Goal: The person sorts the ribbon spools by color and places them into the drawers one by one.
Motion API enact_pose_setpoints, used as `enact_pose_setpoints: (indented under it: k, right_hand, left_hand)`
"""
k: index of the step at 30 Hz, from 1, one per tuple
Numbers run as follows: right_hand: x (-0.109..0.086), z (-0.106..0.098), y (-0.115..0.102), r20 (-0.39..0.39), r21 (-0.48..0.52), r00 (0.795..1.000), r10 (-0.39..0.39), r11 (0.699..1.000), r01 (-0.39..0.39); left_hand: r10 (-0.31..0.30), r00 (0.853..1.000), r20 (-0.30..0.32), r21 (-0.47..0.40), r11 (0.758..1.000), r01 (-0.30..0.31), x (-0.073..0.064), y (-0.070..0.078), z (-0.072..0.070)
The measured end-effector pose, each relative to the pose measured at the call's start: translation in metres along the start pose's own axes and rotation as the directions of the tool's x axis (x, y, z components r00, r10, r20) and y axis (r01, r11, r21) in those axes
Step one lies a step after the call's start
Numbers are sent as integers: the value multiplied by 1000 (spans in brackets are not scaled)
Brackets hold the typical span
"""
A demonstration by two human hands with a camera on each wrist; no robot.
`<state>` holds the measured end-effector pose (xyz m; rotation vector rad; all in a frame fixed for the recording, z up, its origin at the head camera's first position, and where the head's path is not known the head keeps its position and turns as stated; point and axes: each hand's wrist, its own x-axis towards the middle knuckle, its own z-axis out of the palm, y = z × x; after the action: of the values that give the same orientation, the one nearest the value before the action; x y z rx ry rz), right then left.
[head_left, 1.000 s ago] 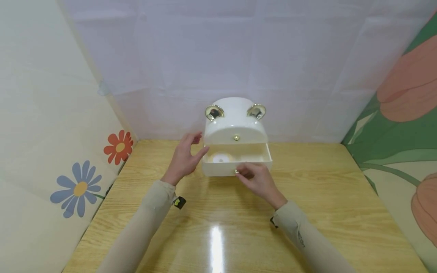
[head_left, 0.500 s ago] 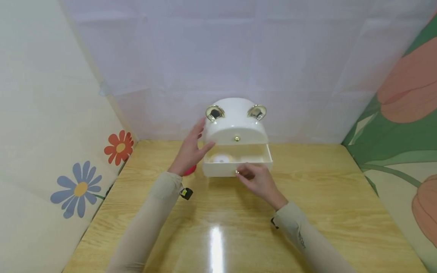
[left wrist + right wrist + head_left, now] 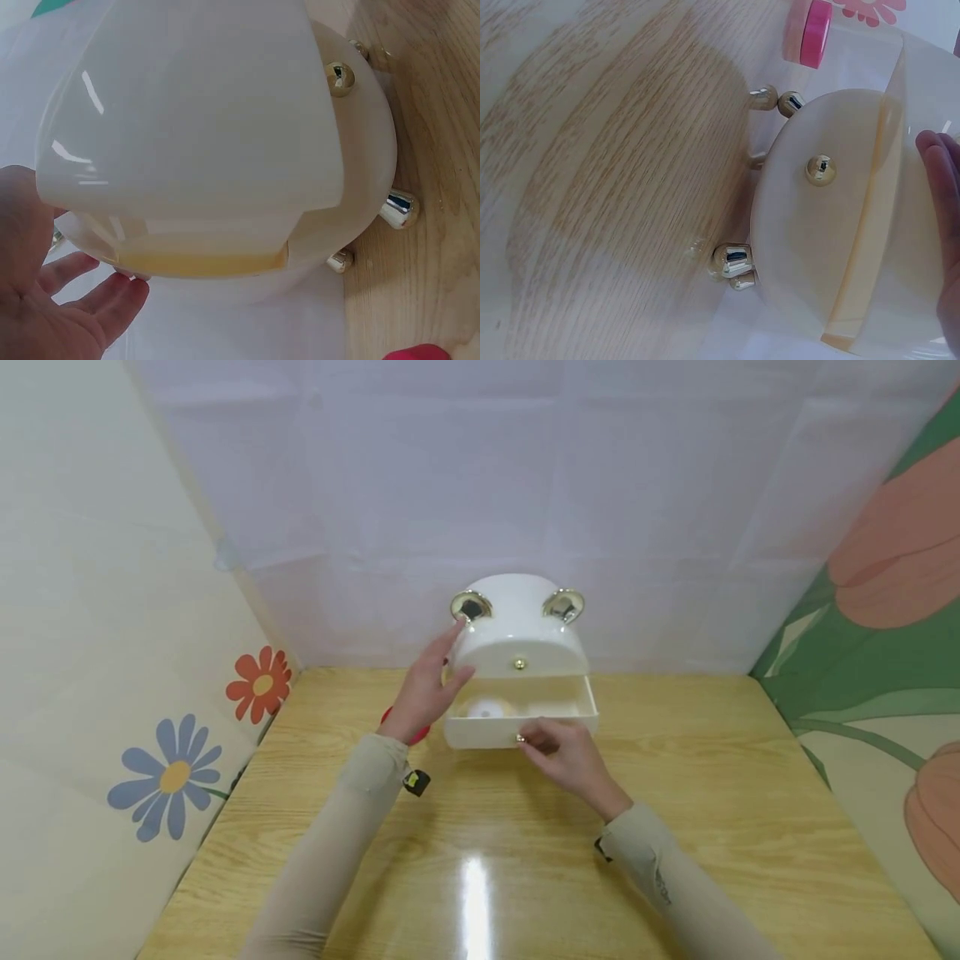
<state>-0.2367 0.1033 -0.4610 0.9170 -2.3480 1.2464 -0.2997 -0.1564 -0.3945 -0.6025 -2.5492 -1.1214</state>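
Note:
A white cabinet (image 3: 517,610) with gold ears and knobs stands at the back of the table. Its middle drawer (image 3: 465,732) is pulled out, with a white round thing (image 3: 486,707) showing inside. My right hand (image 3: 570,760) pinches the gold knob (image 3: 520,738) on that drawer's front. My left hand (image 3: 427,689) lies along the cabinet's left side, fingers extended up toward the left ear. In the left wrist view, its fingers (image 3: 112,307) reach to the cabinet's far edge. The top knob (image 3: 520,664) and the bottom knob (image 3: 821,171) are untouched.
A red round thing (image 3: 420,735) sits on the table, partly hidden behind my left wrist. Short gold legs (image 3: 733,259) hold the cabinet up off the wooden table (image 3: 675,735). A pale cloth wall (image 3: 375,510) rises right behind it.
My left hand has moved up and to the right, closer against the cabinet's side, bringing the red round thing into sight. My right hand and the drawer have stayed in place.

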Motion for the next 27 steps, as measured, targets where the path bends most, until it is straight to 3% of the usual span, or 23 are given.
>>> enact_pose_setpoints:
  k: [27]
  right_hand:
    - [4, -1, 1, -4, 10, 1000, 17, 1000, -17]
  left_hand:
    - [-43, 998, 46, 38, 998, 41, 5, -4, -6]
